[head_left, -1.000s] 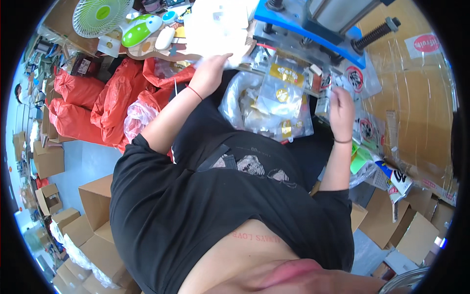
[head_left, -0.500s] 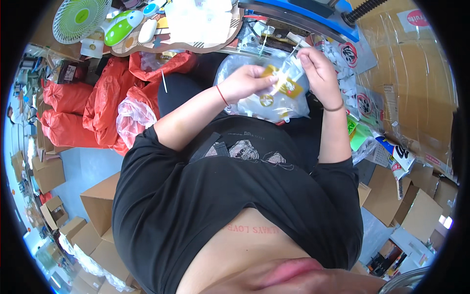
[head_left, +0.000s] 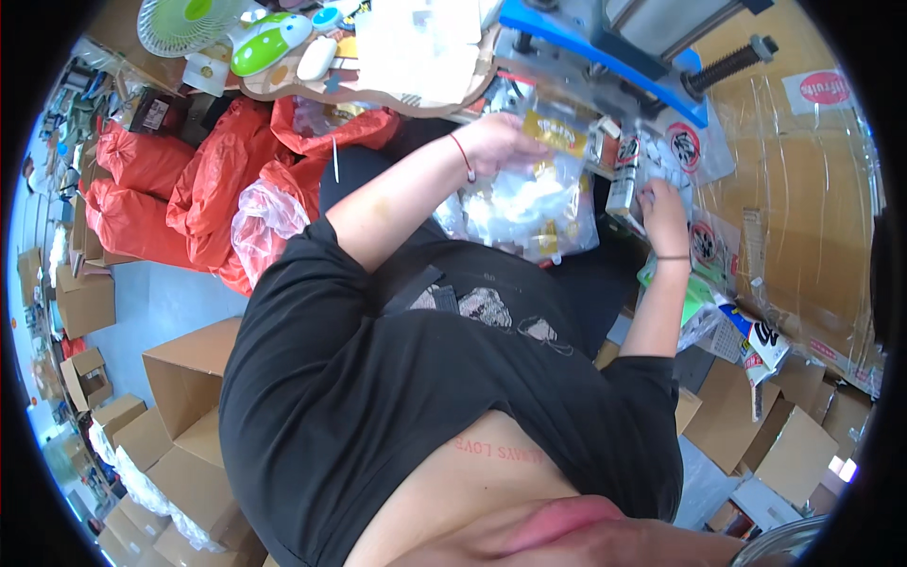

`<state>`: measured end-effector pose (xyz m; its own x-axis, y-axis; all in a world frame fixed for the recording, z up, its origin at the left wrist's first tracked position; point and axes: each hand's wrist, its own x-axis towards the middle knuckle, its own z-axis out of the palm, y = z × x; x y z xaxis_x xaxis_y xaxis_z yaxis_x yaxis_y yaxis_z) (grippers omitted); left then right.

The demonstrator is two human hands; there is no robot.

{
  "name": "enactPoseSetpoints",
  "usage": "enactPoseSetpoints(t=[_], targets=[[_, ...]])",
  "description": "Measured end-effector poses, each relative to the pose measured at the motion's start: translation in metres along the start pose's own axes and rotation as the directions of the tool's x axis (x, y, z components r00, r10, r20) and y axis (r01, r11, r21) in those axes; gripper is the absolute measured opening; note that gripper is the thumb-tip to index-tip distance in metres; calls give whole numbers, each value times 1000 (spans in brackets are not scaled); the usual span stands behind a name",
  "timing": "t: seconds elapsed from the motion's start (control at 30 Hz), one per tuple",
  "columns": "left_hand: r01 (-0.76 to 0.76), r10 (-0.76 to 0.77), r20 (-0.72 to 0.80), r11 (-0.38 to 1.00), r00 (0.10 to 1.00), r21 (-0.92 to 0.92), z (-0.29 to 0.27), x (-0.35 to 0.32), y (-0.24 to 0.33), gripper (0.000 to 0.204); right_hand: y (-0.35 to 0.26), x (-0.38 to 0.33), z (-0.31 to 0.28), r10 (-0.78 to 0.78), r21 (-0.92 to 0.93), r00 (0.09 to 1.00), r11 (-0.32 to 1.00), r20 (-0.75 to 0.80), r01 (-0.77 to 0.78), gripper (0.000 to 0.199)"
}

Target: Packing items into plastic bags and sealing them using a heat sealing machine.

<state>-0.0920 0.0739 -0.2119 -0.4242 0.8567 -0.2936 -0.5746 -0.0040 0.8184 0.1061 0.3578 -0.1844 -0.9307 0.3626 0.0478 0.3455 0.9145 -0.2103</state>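
My left hand pinches a small clear plastic packet with a gold printed band. Below that packet, a large clear plastic bag rests on my lap, with gold-marked pieces showing through it. Off to the right, my right hand reaches into a white printed carton holding small white pieces. Its fingers are curled inward among those pieces, and whatever they grip cannot be made out.
A blue-framed machine with a threaded rod stands ahead. The wavy-edged board carries papers, a white mouse and a green-white fan. Red bags crowd the left. A large cardboard box stands right; open cartons lie behind.
My right hand has left the packet and moved right and down to the carton. My left hand has shifted slightly right and up, still with the packet. The whole view has shifted slightly.
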Motion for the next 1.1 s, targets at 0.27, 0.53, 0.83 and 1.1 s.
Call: enactPoseSetpoints(t=[0.27,0.53,0.83,1.1], targets=[[382,836,122,-367,535,848,-100,-40,28,37,-20,-22,-27,-85,94,962,989,-259,113,21],[-202,528,-183,588,829,783,-82,-66,28,27,-93,-3,-27,-126,334,939,912,-321,237,21],[-66,127,-17,618,992,784,18,-62,15,21,-150,18,-29,-172,675,946,666,-276,318,22],[183,-191,220,981,957,60,44,-53,-19,23,-107,8,-44,-327,591,937,736,-119,332,25]])
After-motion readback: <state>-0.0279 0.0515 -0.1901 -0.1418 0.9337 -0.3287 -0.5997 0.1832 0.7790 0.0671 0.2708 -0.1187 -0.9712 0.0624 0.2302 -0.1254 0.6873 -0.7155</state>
